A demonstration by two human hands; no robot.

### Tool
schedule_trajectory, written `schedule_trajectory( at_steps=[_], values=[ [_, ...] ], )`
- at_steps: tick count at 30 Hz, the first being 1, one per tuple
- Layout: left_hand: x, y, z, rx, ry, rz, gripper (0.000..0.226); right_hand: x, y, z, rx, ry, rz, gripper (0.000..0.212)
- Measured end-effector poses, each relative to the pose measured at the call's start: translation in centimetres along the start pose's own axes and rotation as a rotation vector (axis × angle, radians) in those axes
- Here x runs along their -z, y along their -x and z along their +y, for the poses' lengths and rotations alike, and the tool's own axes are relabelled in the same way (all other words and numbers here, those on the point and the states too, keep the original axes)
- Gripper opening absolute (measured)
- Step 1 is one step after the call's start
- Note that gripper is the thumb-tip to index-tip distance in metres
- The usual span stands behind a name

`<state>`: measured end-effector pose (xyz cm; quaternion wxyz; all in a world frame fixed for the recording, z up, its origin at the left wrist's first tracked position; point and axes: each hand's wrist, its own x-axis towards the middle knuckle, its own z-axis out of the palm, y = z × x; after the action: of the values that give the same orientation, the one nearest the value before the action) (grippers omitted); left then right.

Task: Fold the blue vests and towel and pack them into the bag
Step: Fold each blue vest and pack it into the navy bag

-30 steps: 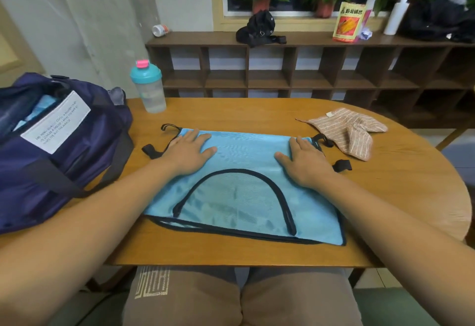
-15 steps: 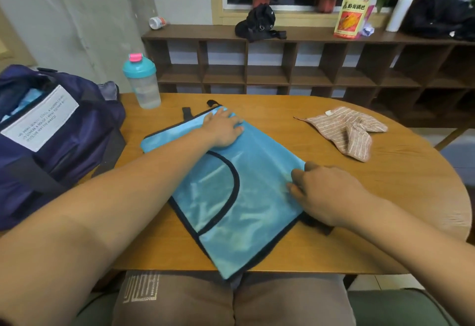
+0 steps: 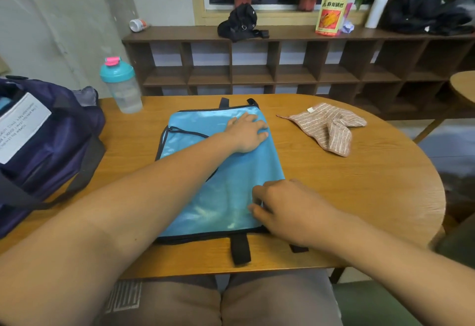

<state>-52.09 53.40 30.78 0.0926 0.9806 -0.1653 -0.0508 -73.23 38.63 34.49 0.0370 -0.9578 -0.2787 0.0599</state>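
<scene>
One shiny blue mesh vest (image 3: 221, 171), black-trimmed, rectangular; left hand (image 3: 248, 133) spread flat on it, right hand (image 3: 285, 207) pinching its edge. One striped brown towel (image 3: 326, 125), crumpled.

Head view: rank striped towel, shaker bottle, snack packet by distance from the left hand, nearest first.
From the left hand, flat on the blue vest:
1. Striped towel, to its right on the table.
2. Shaker bottle, to its left near the bag.
3. Snack packet, on the far shelf.
</scene>
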Motion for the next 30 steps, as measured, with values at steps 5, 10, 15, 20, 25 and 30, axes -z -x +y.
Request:
schedule_trajectory(
  at_steps=[5,10,15,20,25,30],
  values=[
    [1.5,3.8,-1.4,-0.047,0.076,0.085,0.043,0.4,0.7,2.6,0.121,-0.192,0.1,0.013],
    [2.9,11.4,-3.0,-0.16,0.149,0.155,0.027,0.3,1.5,4.1,0.237,-0.22,0.073,0.021],
    [3.2,19.8,-3.8,-0.226,0.128,0.101,0.016,-0.3,2.4,3.7,0.338,-0.01,0.069,0.033],
    [2.5,25.8,-3.7,-0.26,0.074,-0.016,0.021,-0.9,2.5,3.0,0.414,0.194,0.123,0.022],
    [1.5,28.9,-4.1,-0.238,-0.14,-0.014,0.033,-1.3,2.3,2.4,0.423,0.291,0.128,0.013],
    [1.1,29.1,-4.2,-0.21,-0.253,-0.015,0.022,-1.5,1.6,2.1,0.346,0.306,0.06,0.026]
  ],
)
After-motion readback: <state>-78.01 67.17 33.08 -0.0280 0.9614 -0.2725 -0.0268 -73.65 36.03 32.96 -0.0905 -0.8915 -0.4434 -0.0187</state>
